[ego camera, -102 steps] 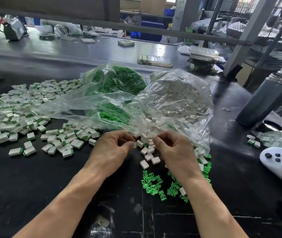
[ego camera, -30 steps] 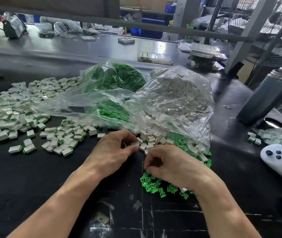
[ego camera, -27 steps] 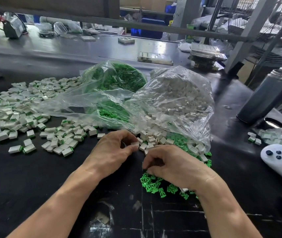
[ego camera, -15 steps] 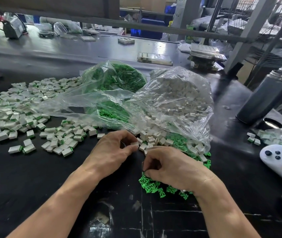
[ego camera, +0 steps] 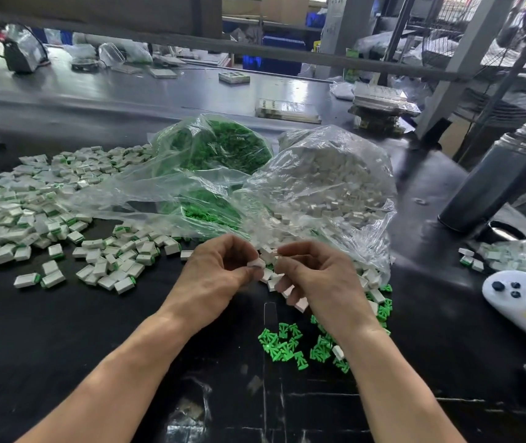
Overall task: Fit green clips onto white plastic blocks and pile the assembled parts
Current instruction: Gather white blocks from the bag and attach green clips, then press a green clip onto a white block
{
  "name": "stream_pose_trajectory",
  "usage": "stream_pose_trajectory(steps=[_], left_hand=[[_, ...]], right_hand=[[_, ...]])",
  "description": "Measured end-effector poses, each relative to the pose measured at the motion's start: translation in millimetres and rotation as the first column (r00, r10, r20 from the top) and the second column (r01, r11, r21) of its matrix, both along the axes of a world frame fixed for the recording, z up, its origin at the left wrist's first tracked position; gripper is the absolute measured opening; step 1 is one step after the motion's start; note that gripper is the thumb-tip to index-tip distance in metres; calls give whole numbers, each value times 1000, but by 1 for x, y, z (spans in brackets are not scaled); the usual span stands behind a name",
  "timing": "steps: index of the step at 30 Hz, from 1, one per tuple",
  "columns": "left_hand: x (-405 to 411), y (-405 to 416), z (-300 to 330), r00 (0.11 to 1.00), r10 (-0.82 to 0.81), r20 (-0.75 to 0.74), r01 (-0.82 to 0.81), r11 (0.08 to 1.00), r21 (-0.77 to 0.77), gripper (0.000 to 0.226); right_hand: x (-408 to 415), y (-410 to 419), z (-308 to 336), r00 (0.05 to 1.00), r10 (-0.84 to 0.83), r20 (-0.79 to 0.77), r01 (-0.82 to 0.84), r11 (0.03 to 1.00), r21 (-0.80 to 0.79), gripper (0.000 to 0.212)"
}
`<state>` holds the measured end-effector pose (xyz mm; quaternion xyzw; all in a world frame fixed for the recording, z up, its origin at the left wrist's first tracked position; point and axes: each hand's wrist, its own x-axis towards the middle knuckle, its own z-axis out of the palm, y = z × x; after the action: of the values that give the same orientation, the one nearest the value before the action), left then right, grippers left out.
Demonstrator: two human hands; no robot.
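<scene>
My left hand (ego camera: 220,273) pinches a white plastic block (ego camera: 256,263) between thumb and fingers, just above the black table. My right hand (ego camera: 319,279) is raised beside it with fingers curled, its fingertips close to the block; what it pinches is hidden. Loose green clips (ego camera: 287,345) lie in a small heap under my right wrist. Loose white blocks (ego camera: 271,276) spill from the open bag of white blocks (ego camera: 328,183). A bag of green clips (ego camera: 216,148) lies behind it. The pile of assembled parts (ego camera: 31,203) spreads over the left of the table.
A dark metal flask (ego camera: 491,180) stands at the right. A white handheld device (ego camera: 517,298) lies at the right edge beside a small bag of parts (ego camera: 523,257). Trays and boxes (ego camera: 380,103) sit on the far bench.
My right hand has lifted off the green clip heap and come up level with my left hand. My left hand still holds a white block in the same place.
</scene>
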<state>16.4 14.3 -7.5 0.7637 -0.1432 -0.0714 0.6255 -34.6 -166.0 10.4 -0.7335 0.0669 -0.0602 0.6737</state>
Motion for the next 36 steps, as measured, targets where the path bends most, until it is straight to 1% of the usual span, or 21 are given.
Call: stream_pose_trajectory(steps=[2,5,10,13,16,20,23,26,30,32,36], left_hand=[[0,0,0,1000,-8,-11,8,999,-39,31],[-1,-1,-1,1000,-15,-15,14,997,-70,30],[-2,-2,0,999,-43,-22,41,995,-88,27],[-3,-1,1,998,-63,-28,60,994,-87,25],[-4,-2,3,996,-77,-41,72,991,-109,18],[-6,-3,4,995,-76,-58,67,989,-135,16],[-6,-3,4,997,-46,-62,36,989,-145,16],[-8,-5,5,995,-23,-94,6,984,-180,13],[-9,-6,4,996,-5,-95,-11,986,-168,8],[-9,-5,5,998,-6,-68,-4,989,-145,8],[-11,-4,5,999,22,46,-21,1000,-5,17]], right_hand=[[1,1,-1,1000,-18,2,17,997,77,10],[1,3,-4,999,-25,31,21,994,107,8],[0,8,-2,999,9,50,-13,996,84,6],[-1,9,0,999,0,39,-3,997,83,6],[-1,9,0,999,-13,42,10,998,63,7],[-1,12,-1,996,-1,92,4,1000,-29,17],[-2,13,-1,994,17,109,-10,998,-65,23],[-2,14,-1,993,5,121,0,999,-47,24],[-2,13,-1,995,3,104,-1,1000,-20,18],[-1,12,-1,996,0,93,6,998,-60,17],[-2,5,-2,998,26,62,-10,969,-249,18]])
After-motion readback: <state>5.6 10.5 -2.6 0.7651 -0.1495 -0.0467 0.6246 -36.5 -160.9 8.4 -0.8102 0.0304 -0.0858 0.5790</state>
